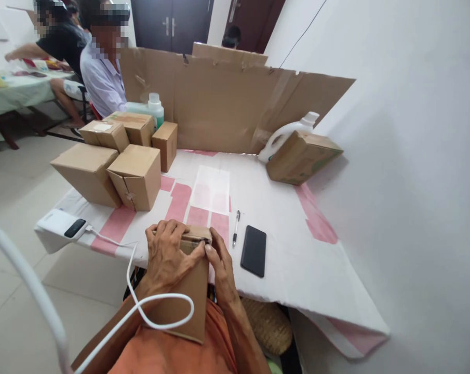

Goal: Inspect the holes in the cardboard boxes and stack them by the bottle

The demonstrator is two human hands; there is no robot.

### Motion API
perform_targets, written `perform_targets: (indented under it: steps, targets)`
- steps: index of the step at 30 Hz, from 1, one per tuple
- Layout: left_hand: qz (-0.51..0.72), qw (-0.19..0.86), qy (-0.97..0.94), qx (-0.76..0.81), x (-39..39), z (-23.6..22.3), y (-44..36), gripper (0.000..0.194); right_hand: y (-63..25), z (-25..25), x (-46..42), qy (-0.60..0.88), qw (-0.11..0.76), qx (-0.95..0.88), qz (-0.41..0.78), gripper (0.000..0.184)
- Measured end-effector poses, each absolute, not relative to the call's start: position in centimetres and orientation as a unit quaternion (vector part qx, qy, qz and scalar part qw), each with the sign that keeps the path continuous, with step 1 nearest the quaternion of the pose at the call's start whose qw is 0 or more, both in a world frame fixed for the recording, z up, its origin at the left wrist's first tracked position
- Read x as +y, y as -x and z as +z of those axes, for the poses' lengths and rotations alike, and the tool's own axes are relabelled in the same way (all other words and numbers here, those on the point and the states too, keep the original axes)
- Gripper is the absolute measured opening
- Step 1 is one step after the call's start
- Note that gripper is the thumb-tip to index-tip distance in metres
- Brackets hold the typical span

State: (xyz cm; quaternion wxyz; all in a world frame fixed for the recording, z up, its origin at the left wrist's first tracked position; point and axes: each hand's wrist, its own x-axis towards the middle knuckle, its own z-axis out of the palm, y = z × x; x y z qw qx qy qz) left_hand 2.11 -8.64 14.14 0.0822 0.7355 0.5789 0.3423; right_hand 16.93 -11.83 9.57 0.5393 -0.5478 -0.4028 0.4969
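Note:
A brown cardboard box leans against my body at the table's front edge, its top end up between my hands. My left hand lies over the top left of the box, fingers curled on its far side and thumb at a dark, torn-looking spot on the top edge. Around the upper right corner, my right hand grips the box, its thumb close to the left thumb. A white cable loops in front of the box and my left forearm.
Several cardboard boxes stand at the table's left, by a bottle of green liquid. A white power bank, pen and black phone lie nearer. A white jug and tilted box stand right, before a cardboard partition.

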Motion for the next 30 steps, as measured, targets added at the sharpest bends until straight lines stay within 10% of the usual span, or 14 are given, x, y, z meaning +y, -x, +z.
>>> perform_targets:
  steps: [21,30]
  targets:
    - [0.304,0.057,-0.773,0.554,-8.7,13.8,-2.6,0.015,-17.1,8.1,-11.4,0.599,0.520,-0.368,0.485,0.075]
    - [0.292,0.058,-0.807,0.511,-7.5,12.7,-1.4,0.040,-18.2,7.3,-9.1,0.566,0.500,-0.435,0.491,0.058]
